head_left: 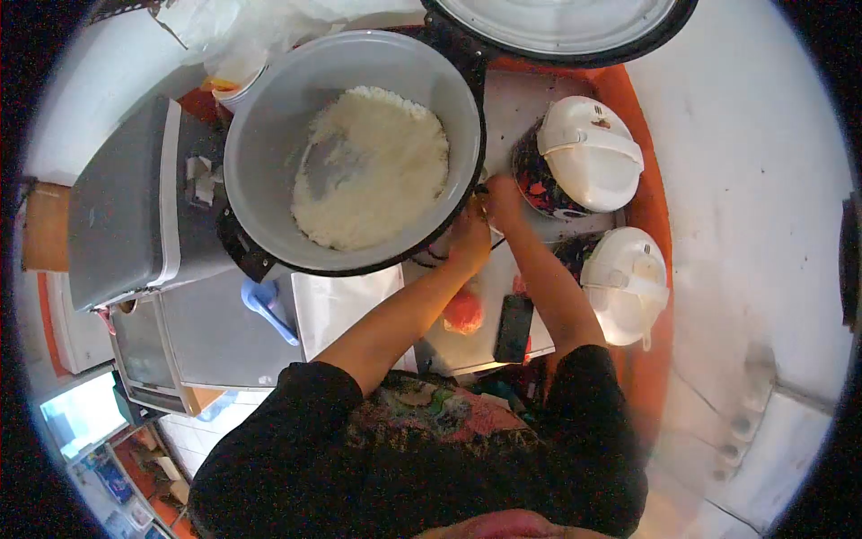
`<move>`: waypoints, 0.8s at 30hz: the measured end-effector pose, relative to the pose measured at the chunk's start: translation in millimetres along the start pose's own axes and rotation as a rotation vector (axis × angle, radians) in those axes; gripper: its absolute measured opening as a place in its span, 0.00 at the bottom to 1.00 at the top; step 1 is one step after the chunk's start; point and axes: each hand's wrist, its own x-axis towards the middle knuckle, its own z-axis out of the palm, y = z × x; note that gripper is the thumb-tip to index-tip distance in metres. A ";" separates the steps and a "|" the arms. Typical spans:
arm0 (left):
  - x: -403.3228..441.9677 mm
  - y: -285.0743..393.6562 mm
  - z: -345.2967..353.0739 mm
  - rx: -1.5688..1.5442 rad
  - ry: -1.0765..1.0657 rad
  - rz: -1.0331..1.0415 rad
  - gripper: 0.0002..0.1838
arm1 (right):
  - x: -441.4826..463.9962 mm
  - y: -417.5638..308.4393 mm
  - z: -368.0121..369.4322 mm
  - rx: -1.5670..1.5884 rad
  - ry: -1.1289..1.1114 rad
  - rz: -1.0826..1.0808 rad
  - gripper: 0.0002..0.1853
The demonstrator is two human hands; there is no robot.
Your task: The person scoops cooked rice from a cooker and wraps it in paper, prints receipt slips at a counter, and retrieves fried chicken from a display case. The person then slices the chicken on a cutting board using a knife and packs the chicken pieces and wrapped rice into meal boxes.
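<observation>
A large grey pot (260, 193) with a black rim holds white rice (386, 171), heaped mostly to the right inside it. My left hand (470, 235) is at the pot's lower right edge, partly hidden by the rim. Close beside it, my right hand (504, 199) is bent inward at the same edge. A small object between the hands is too small to make out. Below them lie a red bundle (463, 312) in clear plastic and a dark phone (514, 329).
Two white-lidded rice cookers (593, 154) stand at the right by the wall. A big round lid (557, 22) is at the top. Left are a grey box (126, 198) and a blue scoop (267, 310). A white sheet (346, 310) lies below the pot.
</observation>
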 end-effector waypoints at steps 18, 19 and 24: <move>-26.2 39.1 -49.8 -0.088 -0.039 -0.140 0.21 | -19.1 27.2 -13.0 0.273 0.235 0.178 0.24; -40.0 27.8 -52.5 -0.080 -0.010 -0.175 0.21 | -27.6 24.8 -13.2 0.279 0.302 0.196 0.25; -159.3 -52.0 -130.4 0.088 0.087 0.507 0.19 | -82.1 -67.1 -34.5 0.757 0.464 0.459 0.18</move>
